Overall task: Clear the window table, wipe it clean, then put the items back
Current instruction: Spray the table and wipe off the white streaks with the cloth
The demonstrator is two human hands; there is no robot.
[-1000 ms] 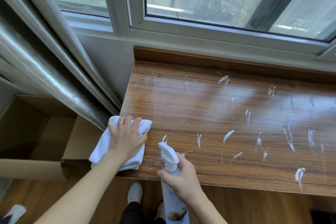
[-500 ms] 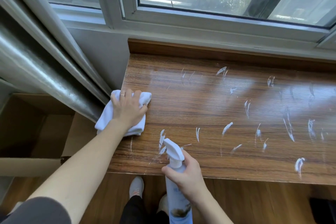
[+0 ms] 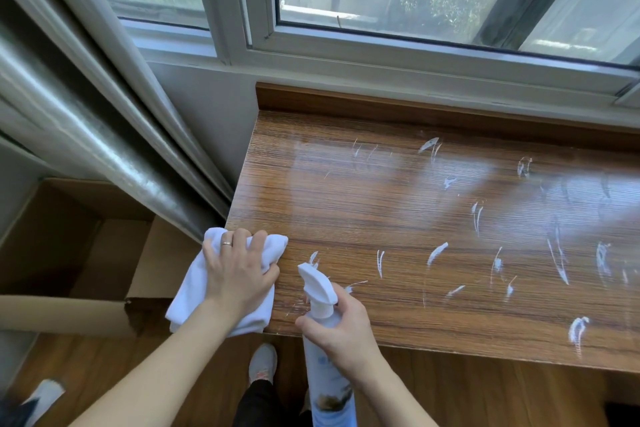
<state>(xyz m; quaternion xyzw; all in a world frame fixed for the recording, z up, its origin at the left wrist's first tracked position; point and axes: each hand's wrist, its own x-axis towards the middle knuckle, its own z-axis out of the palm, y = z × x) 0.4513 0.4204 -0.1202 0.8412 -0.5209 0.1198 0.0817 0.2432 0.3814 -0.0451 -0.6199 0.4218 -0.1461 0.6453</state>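
The wooden window table [image 3: 381,204] carries several white streaks of sprayed foam [image 3: 436,251] across its middle and right. My left hand [image 3: 239,270] presses a white cloth [image 3: 194,295] flat onto the table's front left corner; part of the cloth hangs over the left edge. My right hand [image 3: 341,326] grips the neck of a white spray bottle [image 3: 322,291] just in front of the table's front edge, nozzle pointing over the table. The bottle's lower body reaches down to the frame's bottom.
A grey curtain [image 3: 86,121] hangs at the left beside the table. An open cardboard box [image 3: 114,253] stands on the floor to the left. The window frame [image 3: 381,55] runs behind the table. My feet [image 3: 263,362] stand on the wooden floor below.
My left hand has pulled the cloth back from further up the left edge toward the front corner. The right hand with the bottle has barely shifted.
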